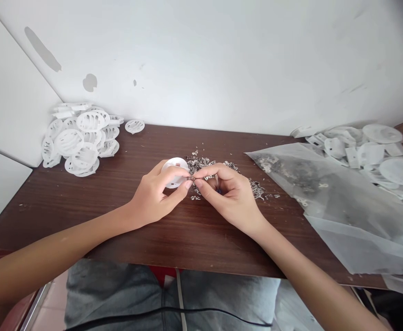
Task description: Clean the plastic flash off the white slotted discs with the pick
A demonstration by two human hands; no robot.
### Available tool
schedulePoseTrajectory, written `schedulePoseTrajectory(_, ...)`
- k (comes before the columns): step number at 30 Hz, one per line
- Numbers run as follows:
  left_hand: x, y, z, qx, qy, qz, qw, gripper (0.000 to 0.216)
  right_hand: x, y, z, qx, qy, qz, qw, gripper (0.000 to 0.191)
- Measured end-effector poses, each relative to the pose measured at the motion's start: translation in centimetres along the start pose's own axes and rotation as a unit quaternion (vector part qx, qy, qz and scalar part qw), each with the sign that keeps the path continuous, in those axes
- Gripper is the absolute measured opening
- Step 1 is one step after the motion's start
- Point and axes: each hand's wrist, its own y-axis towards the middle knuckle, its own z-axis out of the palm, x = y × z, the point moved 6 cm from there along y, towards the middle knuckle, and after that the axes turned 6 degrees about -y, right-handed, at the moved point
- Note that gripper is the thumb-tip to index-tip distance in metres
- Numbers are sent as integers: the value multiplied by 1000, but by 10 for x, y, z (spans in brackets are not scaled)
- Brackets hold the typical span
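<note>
My left hand is closed around a round white plastic disc, held at the middle of the dark wooden table. My right hand pinches a tiny metal piece between thumb and forefinger, right at the edge of the disc. The fingertips of both hands meet there. Just behind the hands lies a scatter of small metal pieces.
A heap of white slotted plastic discs sits at the back left by the wall. At the right a clear plastic bag lies flat, with more white plastic parts behind it. A black cable crosses my lap below the table edge.
</note>
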Motion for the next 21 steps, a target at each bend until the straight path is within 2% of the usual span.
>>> schedulePoseTrajectory(14,1,4,2,34,-47,-26,998,6,2,-2,4,1,14,2,1000,8)
schedulePoseTrajectory(21,2,7,3,51,-79,-37,995,13,1,-2,4,9,3,12,1000,13)
